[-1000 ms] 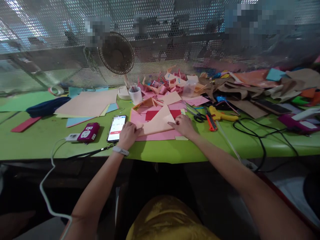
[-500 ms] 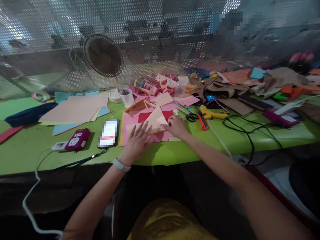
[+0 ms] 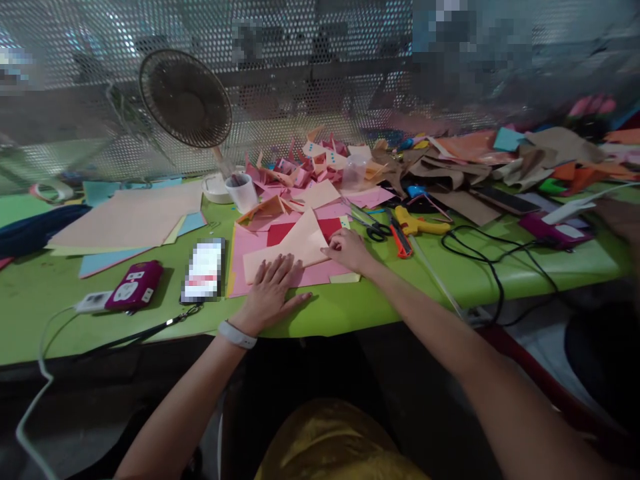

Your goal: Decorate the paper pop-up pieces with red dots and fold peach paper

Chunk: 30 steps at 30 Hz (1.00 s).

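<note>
Head view: the left hand (image 3: 273, 293) lies flat, fingers spread, grip released, pressing the near edge of a peach folded paper (image 3: 287, 250) close to the front edge of the green surface (image 3: 60, 320). The right hand (image 3: 349, 250) pinches the paper's right corner, its grip clenched on that corner. The peach paper rests on a pink sheet (image 3: 240, 247) with a red sheet (image 3: 280, 233) showing behind it. Left of the pink sheet lies a phone (image 3: 203, 270), then a magenta device (image 3: 134, 285). Right of the right hand lie scissors (image 3: 376, 230) and a yellow glue gun (image 3: 420, 223). A desk fan (image 3: 185, 100) and a white cup (image 3: 242, 192) stand toward the rear edge.
</note>
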### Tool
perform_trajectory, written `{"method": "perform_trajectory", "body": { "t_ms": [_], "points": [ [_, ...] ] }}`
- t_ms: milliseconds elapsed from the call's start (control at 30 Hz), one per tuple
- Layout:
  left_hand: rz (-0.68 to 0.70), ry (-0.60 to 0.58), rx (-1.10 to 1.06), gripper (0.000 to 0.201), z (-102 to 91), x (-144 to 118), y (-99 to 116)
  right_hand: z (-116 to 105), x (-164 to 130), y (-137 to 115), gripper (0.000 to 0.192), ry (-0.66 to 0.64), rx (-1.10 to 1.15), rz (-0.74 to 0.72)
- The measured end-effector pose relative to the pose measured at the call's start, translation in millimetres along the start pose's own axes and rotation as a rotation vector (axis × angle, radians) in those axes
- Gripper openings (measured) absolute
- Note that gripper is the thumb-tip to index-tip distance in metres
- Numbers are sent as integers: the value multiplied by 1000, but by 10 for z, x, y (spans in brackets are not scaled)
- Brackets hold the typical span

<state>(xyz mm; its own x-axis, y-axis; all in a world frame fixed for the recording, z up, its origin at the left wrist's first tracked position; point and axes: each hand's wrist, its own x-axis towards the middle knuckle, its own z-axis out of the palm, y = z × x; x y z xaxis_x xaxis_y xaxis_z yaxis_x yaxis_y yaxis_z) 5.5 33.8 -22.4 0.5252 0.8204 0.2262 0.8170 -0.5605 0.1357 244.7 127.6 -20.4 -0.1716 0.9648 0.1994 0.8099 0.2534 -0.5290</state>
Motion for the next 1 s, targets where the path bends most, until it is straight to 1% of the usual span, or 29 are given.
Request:
{"method": "perform_trajectory", "body": {
  "t_ms": [133, 300, 567, 700, 800, 1000],
  "points": [
    [0, 3, -18, 72, 3, 3, -5, -21, -11, 14, 23, 2, 19, -2],
    [-2, -1, -3, 71, 8, -2, -19, -81, -26, 41, 25, -2, 9, 29],
    [-42, -69, 61, 74, -80, 11, 53, -143, -54, -6, 25, -63, 9, 41],
    [-49, -102, 84, 74, -106, 17, 69, -153, -64, -25, 24, -66, -36, 33],
    [-46, -100, 80, 74, -100, 15, 65, -163, -67, -49, 22, -56, -57, 43],
    [-37, -87, 67, 74, -83, 12, 57, -154, -74, -61, 25, -43, -49, 47]
  ]
}}
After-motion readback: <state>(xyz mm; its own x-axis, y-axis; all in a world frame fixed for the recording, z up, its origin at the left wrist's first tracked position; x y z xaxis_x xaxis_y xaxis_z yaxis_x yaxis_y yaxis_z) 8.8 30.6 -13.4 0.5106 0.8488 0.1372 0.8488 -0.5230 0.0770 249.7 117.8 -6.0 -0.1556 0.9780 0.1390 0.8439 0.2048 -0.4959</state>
